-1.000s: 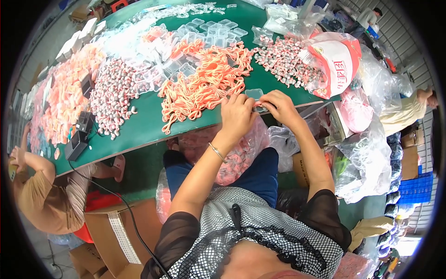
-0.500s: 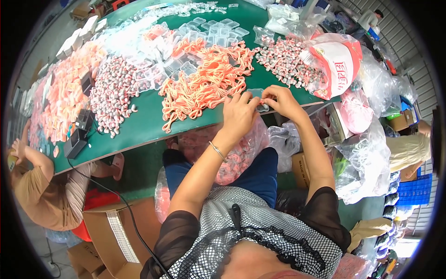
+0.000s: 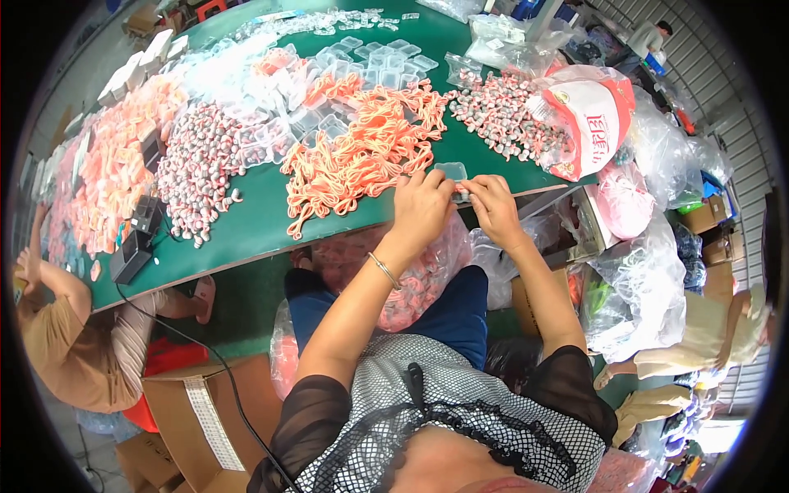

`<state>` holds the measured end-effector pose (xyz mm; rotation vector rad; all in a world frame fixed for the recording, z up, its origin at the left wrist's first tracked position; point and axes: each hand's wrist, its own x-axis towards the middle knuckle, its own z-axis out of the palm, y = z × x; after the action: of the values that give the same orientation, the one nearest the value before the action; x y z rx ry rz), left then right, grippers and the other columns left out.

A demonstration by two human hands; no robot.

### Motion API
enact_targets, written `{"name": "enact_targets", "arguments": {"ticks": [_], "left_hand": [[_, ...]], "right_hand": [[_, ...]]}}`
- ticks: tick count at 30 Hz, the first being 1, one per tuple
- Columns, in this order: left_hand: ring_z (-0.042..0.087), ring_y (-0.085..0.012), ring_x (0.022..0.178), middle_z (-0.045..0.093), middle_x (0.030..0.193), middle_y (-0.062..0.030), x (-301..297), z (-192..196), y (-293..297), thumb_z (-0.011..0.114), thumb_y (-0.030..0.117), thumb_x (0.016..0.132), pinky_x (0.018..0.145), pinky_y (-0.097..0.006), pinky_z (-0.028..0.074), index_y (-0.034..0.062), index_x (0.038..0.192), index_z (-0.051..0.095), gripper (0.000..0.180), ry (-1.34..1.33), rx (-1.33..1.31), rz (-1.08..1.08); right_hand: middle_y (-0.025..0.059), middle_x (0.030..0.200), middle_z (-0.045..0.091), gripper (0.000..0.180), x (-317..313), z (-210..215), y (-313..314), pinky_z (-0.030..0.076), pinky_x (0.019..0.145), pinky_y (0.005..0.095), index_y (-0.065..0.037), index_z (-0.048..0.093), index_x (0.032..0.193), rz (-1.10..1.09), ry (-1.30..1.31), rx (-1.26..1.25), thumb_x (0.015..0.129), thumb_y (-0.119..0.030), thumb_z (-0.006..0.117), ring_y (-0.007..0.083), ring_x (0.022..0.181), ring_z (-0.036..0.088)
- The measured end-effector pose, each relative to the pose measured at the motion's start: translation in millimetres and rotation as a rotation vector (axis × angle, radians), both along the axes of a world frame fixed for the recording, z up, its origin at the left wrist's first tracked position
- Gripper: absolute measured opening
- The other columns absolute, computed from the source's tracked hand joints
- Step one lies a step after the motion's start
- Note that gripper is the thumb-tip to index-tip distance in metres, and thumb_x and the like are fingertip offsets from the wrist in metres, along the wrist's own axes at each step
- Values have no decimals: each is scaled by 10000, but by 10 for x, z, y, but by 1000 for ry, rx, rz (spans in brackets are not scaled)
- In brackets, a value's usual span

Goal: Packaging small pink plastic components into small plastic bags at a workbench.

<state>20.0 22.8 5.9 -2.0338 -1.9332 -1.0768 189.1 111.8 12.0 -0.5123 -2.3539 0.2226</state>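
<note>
A small clear plastic box (image 3: pixel 451 171) with its lid raised lies at the table's near edge. My left hand (image 3: pixel 423 205) grips its left side with bent fingers. My right hand (image 3: pixel 495 207) is closed at the right side, thumb and fingers pinched along the front. Between the fingertips a bit of pink and grey shows in the box; most of the contents are hidden. Just left of the box is a heap of looped orange cords (image 3: pixel 362 160). Beyond my right hand spreads a pile of small pink-and-grey plug-like pieces (image 3: pixel 501 115).
A red-and-white bag (image 3: pixel 596 123) lies on its side by the right pile. Several clear boxes (image 3: pixel 386 62) stand farther back. Another pile of plugs (image 3: pixel 197 168) and a black device (image 3: pixel 131 256) are on the left. A co-worker (image 3: pixel 74 345) sits at far left.
My right hand has come down and turned from a raised pinch to the box's right side. The box's raised lid shows more now. My left hand stays nearly in place.
</note>
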Motion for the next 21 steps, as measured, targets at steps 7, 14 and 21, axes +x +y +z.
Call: {"name": "enact_targets", "arguments": {"ticks": [7, 14, 21], "left_hand": [[585, -234, 987, 625, 1046, -28, 13, 0, 11, 778, 234, 680, 789, -417, 412, 153, 986, 674, 333, 14, 3, 2], [586, -237, 973, 620, 1024, -25, 10, -5, 7, 790, 226, 663, 779, -416, 406, 148, 1018, 659, 386, 18, -2, -6], [586, -249, 955, 594, 1030, -62, 53, 64, 21, 788, 149, 635, 736, -407, 386, 111, 1227, 533, 645, -83, 95, 43]], "right_hand": [[121, 1024, 618, 236, -145, 157, 324, 477, 835, 414, -54, 658, 1101, -92, -102, -54, 873, -98, 615, 324, 964, 566], [99, 946, 594, 220, -311, 128, 514, 499, 707, 378, -42, 654, 961, -71, -201, -410, 756, -59, 733, 257, 782, 606], [122, 833, 588, 153, -258, 157, 259, 492, 626, 373, -25, 613, 875, -100, 6, -215, 760, -23, 713, 289, 707, 612]]}}
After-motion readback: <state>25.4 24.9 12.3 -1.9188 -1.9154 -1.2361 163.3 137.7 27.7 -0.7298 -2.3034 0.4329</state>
